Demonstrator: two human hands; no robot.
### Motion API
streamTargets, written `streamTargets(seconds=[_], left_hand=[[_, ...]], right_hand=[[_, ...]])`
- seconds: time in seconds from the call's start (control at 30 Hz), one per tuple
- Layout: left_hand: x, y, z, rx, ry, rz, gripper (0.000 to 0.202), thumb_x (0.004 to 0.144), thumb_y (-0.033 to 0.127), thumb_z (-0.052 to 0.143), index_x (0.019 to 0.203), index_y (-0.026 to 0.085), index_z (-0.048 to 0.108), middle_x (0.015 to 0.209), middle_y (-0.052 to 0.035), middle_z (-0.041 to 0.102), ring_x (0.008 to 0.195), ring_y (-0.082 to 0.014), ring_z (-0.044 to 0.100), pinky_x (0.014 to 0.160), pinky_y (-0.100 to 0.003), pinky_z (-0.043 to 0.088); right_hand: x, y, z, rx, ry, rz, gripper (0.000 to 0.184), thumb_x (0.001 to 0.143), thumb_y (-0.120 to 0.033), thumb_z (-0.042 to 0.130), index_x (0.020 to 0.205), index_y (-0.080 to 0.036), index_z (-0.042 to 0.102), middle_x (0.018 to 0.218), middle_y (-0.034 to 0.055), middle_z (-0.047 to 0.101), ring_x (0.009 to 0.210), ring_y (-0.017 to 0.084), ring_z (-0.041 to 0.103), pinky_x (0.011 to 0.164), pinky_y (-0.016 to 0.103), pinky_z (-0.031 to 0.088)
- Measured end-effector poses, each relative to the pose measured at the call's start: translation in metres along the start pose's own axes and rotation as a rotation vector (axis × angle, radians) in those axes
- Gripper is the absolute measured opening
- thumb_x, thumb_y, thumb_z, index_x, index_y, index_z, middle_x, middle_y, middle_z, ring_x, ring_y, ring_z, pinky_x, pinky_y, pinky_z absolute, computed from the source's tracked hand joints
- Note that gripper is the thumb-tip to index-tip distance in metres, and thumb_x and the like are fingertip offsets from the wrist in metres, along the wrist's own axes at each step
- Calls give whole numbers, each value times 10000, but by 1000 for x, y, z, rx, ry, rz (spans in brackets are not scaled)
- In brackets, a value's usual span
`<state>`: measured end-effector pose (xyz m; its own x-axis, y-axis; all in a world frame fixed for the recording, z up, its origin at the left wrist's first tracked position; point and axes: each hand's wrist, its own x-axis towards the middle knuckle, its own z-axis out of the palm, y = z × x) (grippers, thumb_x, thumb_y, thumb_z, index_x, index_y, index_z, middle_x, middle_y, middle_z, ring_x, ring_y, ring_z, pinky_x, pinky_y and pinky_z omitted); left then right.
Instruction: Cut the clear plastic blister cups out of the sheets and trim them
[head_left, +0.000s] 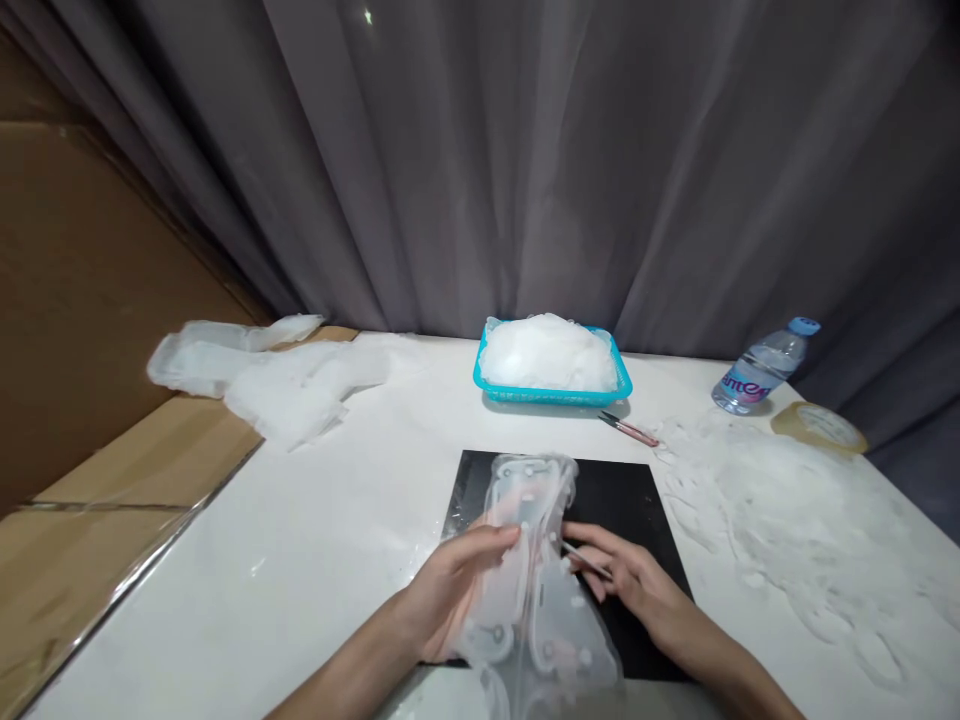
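A translucent white plastic sheet (529,500), moulded with small round studs, lies over a black mat (630,500) on the white table. My left hand (454,580) grips the sheet's left side with curled fingers. My right hand (622,578) pinches a thin metal tool (586,560), perhaps tweezers, whose tip rests against the sheet's right edge. The sheet's lower end hangs towards me, between my wrists.
A turquoise basket (553,392) heaped with white plastic pieces stands behind the mat, a small pink-handled tool (630,430) beside it. White scraps (795,520) cover the table's right side, near a water bottle (761,370) and tape roll (821,428). Plastic bags (262,375) and cardboard (90,330) lie left.
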<state>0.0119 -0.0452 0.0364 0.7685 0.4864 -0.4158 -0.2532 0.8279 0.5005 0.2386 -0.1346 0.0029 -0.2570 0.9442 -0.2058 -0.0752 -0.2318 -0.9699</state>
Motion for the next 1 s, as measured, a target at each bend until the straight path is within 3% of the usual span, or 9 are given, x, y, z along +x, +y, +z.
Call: streamTargets(seconds=[0.13, 0.33, 0.43, 0.53, 0.6, 0.67, 0.77, 0.87, 1.0], left_hand=[[2, -3, 2, 97, 5, 118, 629, 793, 304, 838, 1360, 160, 608, 907, -105, 805, 842, -312, 785, 713, -358, 610], [6, 5, -10, 548, 43, 236, 670, 876, 302, 817, 1462, 250, 497, 1216, -101, 731, 1144, -270, 697, 973, -360, 556], [5, 12, -19, 705, -22, 90, 719, 889, 363, 798, 1499, 274, 428, 1106, -73, 709, 1061, -263, 723, 871, -360, 606], [5, 13, -22, 702, -69, -102, 786, 803, 338, 872, 1450, 275, 430, 1012, -30, 686, 873, -226, 763, 730, -326, 639], [5, 11, -18, 693, -45, -89, 739, 787, 310, 879, 1390, 248, 455, 962, -11, 687, 824, -202, 765, 700, -292, 643], [2, 8, -12, 679, 0, -59, 715, 803, 287, 847, 1389, 236, 442, 910, 1, 689, 807, -194, 756, 625, -241, 628], [-4, 9, -6, 664, 24, -71, 812, 789, 225, 805, 1473, 257, 370, 899, 3, 693, 796, -197, 739, 501, -176, 571], [-10, 16, -10, 753, 19, -58, 880, 786, 195, 788, 1530, 280, 327, 920, 3, 688, 721, -181, 735, 469, -164, 553], [-10, 26, -20, 943, 63, -44, 961, 802, 210, 790, 1581, 315, 237, 966, 5, 658, 662, -179, 748, 487, -189, 580]], right_hand=[[-5, -9, 6, 136, -77, 7, 913, 716, -864, 684, 1340, -198, 665, 1128, 141, 743, 1123, 331, 677, 1015, 441, 501], [-7, -16, 11, 190, 335, 39, 718, 778, -566, 843, 1375, -233, 624, 1005, 73, 761, 963, 255, 714, 898, 364, 573], [-4, -11, 4, 148, 517, 46, 736, 794, -609, 807, 1391, -223, 618, 928, 54, 759, 808, 222, 704, 740, 316, 585], [1, 0, -6, -7, 605, -32, 657, 846, -620, 744, 1334, -187, 667, 1035, 91, 773, 954, 269, 717, 853, 356, 579], [4, 7, -13, -168, 581, -75, 599, 880, -609, 702, 1281, -165, 696, 1117, 121, 769, 1100, 314, 696, 953, 390, 548], [5, 12, -19, -287, 517, -54, 569, 890, -595, 681, 1265, -167, 697, 1085, 124, 779, 1095, 331, 703, 935, 401, 548], [2, 11, -24, -367, 390, 21, 518, 906, -567, 661, 1256, -184, 675, 786, 52, 767, 817, 288, 734, 771, 362, 549], [-2, 1, -26, -377, 251, 42, 419, 971, -530, 576, 1215, -194, 635, 555, -35, 656, 586, 216, 655, 642, 296, 479], [4, -6, -31, -583, 234, 61, 246, 999, -456, 529, 1057, -223, 584, 461, -70, 595, 533, 185, 592, 614, 258, 409]])
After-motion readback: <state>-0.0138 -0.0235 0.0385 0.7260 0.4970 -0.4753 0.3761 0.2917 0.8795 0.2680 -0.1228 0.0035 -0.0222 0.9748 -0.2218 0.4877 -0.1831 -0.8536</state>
